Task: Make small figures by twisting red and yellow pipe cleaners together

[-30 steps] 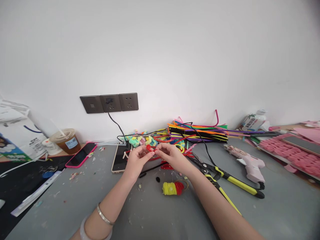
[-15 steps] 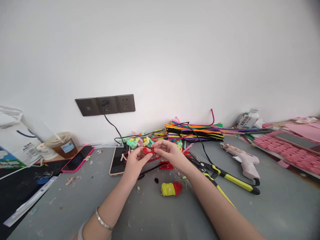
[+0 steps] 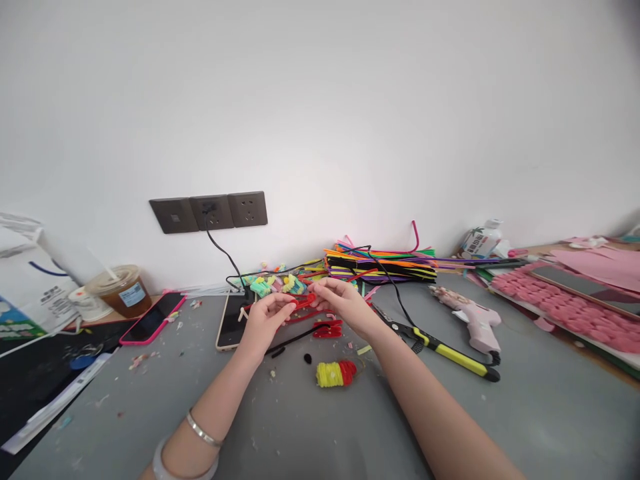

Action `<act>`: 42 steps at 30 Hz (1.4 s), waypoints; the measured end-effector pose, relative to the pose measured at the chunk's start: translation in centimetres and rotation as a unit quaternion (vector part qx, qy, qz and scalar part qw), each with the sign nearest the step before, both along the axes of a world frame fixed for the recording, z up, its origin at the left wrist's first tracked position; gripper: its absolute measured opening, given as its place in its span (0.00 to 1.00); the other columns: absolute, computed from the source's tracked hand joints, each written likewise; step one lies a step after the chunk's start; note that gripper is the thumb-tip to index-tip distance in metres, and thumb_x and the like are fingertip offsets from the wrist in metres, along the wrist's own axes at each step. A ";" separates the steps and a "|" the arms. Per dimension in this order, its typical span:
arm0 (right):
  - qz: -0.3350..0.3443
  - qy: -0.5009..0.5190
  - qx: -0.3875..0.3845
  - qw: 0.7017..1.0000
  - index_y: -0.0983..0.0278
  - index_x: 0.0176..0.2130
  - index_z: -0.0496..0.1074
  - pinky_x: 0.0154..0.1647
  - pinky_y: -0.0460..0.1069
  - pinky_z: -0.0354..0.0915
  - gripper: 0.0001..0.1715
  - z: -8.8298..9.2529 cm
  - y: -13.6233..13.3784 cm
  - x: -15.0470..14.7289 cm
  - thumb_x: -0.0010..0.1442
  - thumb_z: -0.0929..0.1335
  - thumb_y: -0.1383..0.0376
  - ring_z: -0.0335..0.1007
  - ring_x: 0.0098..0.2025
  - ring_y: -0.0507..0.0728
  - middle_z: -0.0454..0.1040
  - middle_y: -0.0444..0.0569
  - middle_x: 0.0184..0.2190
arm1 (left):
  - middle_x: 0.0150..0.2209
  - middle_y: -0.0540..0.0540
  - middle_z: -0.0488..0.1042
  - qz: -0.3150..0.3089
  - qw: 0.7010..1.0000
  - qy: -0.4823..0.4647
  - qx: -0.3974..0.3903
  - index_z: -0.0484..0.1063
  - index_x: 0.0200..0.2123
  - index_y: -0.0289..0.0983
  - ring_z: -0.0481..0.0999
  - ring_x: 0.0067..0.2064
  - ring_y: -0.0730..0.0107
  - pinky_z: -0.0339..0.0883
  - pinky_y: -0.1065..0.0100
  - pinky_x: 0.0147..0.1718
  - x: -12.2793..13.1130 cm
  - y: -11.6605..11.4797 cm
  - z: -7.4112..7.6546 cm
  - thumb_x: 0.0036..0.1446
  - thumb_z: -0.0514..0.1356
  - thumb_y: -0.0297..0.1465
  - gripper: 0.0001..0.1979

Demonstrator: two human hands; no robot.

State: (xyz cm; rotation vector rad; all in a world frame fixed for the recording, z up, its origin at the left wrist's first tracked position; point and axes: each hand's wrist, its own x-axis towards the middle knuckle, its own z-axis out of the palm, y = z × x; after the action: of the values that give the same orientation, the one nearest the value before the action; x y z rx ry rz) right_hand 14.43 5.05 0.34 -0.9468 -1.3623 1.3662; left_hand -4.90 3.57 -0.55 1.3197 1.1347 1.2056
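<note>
My left hand [image 3: 265, 323] pinches one end of a bent red pipe cleaner [image 3: 303, 302] between thumb and fingers. At its other end my right hand [image 3: 345, 305] has thumb and fingertips closed on it. Both hands are raised over the grey table. Beneath them lie another folded red pipe cleaner piece [image 3: 329, 329], a black pipe cleaner [image 3: 295, 340] and a small black oval [image 3: 307, 359]. Nearer to me is a yellow and red wound bundle [image 3: 336, 374]. Black and yellow pliers [image 3: 450, 355] lie partly hidden behind my right forearm.
A bundle of coloured pipe cleaners [image 3: 380, 265] lies by the wall. To the right are a pink glue gun [image 3: 473, 317] and a pink fluffy piece [image 3: 575, 300]. On the left are a drink cup [image 3: 123, 291] and a pink-cased phone [image 3: 153, 320]. A black cable [image 3: 224, 248] runs from the socket.
The red pipe cleaner piece now looks longer and more level between my fingers. My right hand has moved slightly away from my left. The view has shifted a little to the right.
</note>
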 end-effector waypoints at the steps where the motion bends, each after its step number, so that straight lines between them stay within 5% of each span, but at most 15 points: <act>1: -0.002 0.010 -0.005 1.000 0.64 0.36 0.74 0.34 0.48 0.68 0.24 -0.1 0.0 0.0 0.53 0.71 0.46 0.73 0.32 0.53 0.75 0.47 0.28 | 0.24 0.49 0.74 0.007 1.000 -0.002 0.000 0.78 0.32 0.36 0.70 0.26 0.72 0.64 0.72 0.26 0.0 0.0 0.0 0.44 0.69 0.41 0.15; 15: -0.007 0.021 0.038 0.999 0.62 0.40 0.71 0.31 0.48 0.69 0.24 -1.2 0.6 -0.6 0.46 0.76 0.54 0.73 0.29 0.53 0.70 0.40 0.25 | 0.27 0.47 0.76 0.019 0.999 0.012 0.038 0.77 0.30 0.36 0.74 0.30 0.68 0.66 0.70 0.30 0.4 -0.3 0.0 0.45 0.69 0.39 0.13; 20: 0.026 -0.016 0.004 1.000 0.62 0.42 0.70 0.29 0.47 0.66 0.23 -0.2 -0.1 0.0 0.49 0.75 0.55 0.71 0.28 0.52 0.70 0.40 0.25 | 0.29 0.47 0.78 0.016 0.997 0.038 0.067 0.75 0.35 0.37 0.76 0.33 0.65 0.67 0.67 0.35 0.3 -0.1 -0.1 0.46 0.68 0.38 0.14; 28: 0.124 -0.086 0.005 0.989 0.64 0.35 0.72 0.28 0.45 0.62 0.12 0.3 -0.3 1.7 0.52 0.73 0.60 0.67 0.25 0.49 0.69 0.39 0.22 | 0.23 0.54 0.69 -0.048 0.989 0.116 0.078 0.71 0.38 0.38 0.66 0.24 0.73 0.59 0.71 0.27 0.5 -0.6 0.1 0.48 0.65 0.35 0.13; 35: 0.177 -0.133 -0.033 0.975 0.64 0.36 0.75 0.30 0.47 0.65 0.16 0.6 -0.1 3.4 0.51 0.74 0.57 0.70 0.27 0.51 0.73 0.42 0.25 | 0.25 0.53 0.70 -0.086 0.976 0.173 0.095 0.71 0.38 0.39 0.66 0.25 0.73 0.57 0.72 0.26 1.2 -1.4 -0.5 0.50 0.64 0.33 0.11; 42: 0.069 -0.082 -0.021 0.994 0.65 0.32 0.74 0.28 0.45 0.61 0.19 1.0 0.3 3.9 0.50 0.74 0.52 0.67 0.26 0.50 0.73 0.43 0.24 | 0.29 0.51 0.73 -0.127 0.954 0.254 0.096 0.68 0.36 0.39 0.68 0.28 0.71 0.57 0.71 0.28 1.5 -2.2 0.2 0.60 0.57 0.42 0.12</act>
State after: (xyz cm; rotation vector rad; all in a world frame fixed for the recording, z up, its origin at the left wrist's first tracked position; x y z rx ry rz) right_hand 18.34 5.33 1.31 -1.0273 -1.5514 1.4515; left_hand -3.38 1.38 -0.33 1.9359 1.1683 0.8213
